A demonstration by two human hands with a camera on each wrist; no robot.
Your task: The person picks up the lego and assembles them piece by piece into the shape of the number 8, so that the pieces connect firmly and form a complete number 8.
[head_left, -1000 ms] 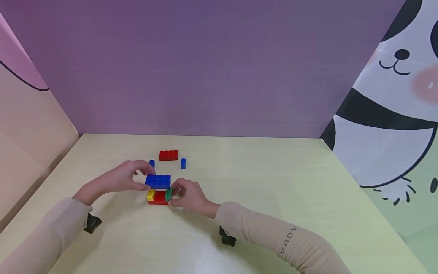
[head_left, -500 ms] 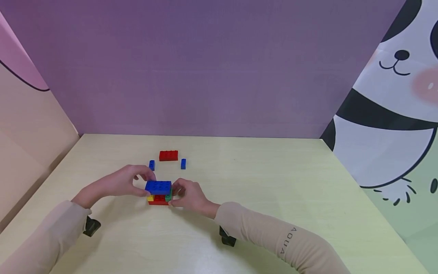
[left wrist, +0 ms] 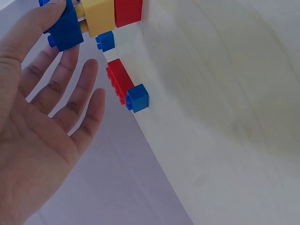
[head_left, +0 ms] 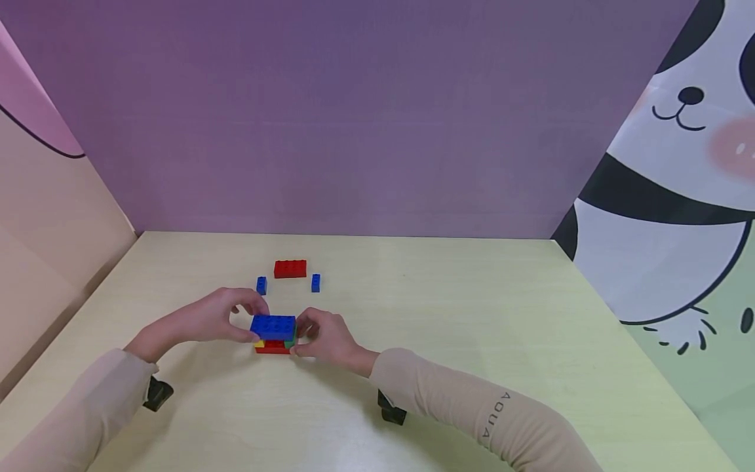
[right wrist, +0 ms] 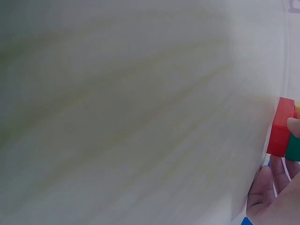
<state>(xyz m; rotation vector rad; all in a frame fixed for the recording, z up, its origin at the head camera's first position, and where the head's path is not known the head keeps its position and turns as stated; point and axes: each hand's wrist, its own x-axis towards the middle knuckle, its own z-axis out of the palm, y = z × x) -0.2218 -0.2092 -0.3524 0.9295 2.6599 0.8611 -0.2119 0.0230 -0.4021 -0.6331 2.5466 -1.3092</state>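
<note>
My left hand (head_left: 215,318) pinches a long blue toy building brick (head_left: 273,327) between thumb and fingers. The blue brick lies over a yellow brick (left wrist: 98,17) and a green brick (right wrist: 293,148), with a narrow space showing above the yellow one in the left wrist view. Both of these sit on a red brick (head_left: 273,350) on the table. From the right, my right hand (head_left: 331,337) grips the green end of the stack, thumb at the near side and fingers at the far side. In the head view the blue brick hides most of the yellow and green ones.
Behind the stack lie another red brick (head_left: 290,269) and two small blue bricks, one on the left (head_left: 261,285) and one on the right (head_left: 316,283). The pale wooden table (head_left: 472,314) ends at a purple panel (head_left: 354,118) at the back.
My left hand has lowered the blue brick from above and behind the stack down over the yellow and green bricks. My right hand has stayed in place on the stack.
</note>
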